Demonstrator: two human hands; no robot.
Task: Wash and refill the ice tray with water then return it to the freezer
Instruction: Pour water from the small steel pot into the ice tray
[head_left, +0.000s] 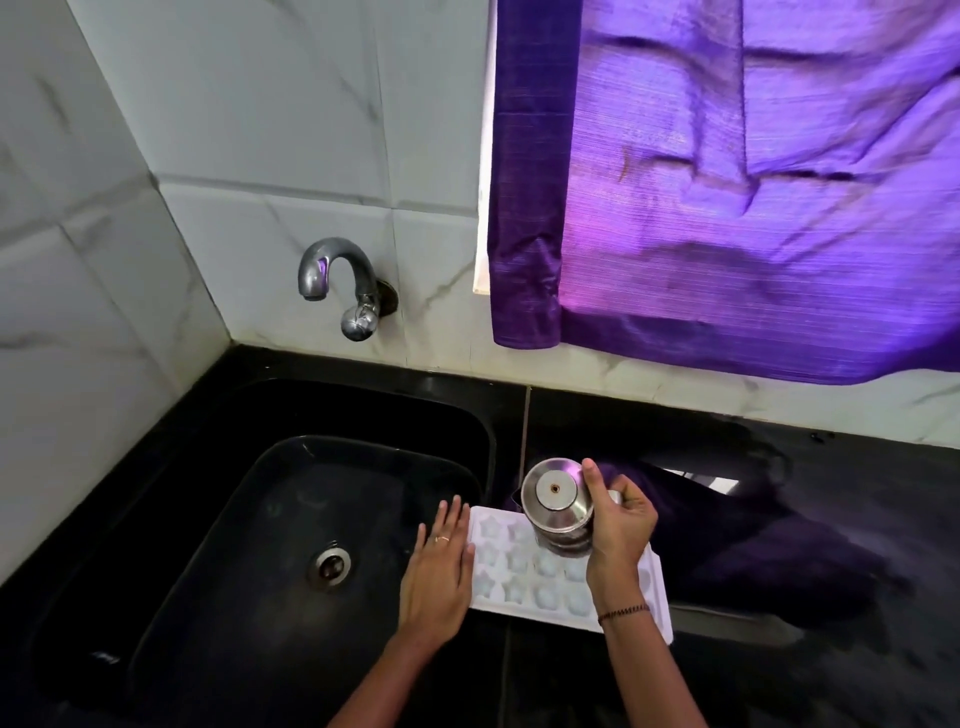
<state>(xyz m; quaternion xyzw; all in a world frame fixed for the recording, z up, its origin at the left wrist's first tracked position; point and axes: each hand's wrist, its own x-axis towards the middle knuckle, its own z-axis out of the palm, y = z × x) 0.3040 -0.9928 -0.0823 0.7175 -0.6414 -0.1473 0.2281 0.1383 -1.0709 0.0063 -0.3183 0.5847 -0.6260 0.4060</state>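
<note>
A white ice tray (524, 597) with star-shaped cells lies flat on the black counter just right of the sink. My left hand (441, 561) rests flat with straight fingers against the tray's left edge. My right hand (618, 525) grips a steel tumbler (558, 506), tipped so that its base faces the camera and its mouth points down over the tray's far cells. Several cells look pale blue, as if they hold water. My right wrist hides part of the tray's right side.
A black sink (249, 519) with a round drain (332, 564) lies to the left. A chrome tap (337, 275) sticks out of the marble-tiled wall above it, with no water running. A purple curtain (753, 171) hangs at the right above the glossy black counter (831, 545).
</note>
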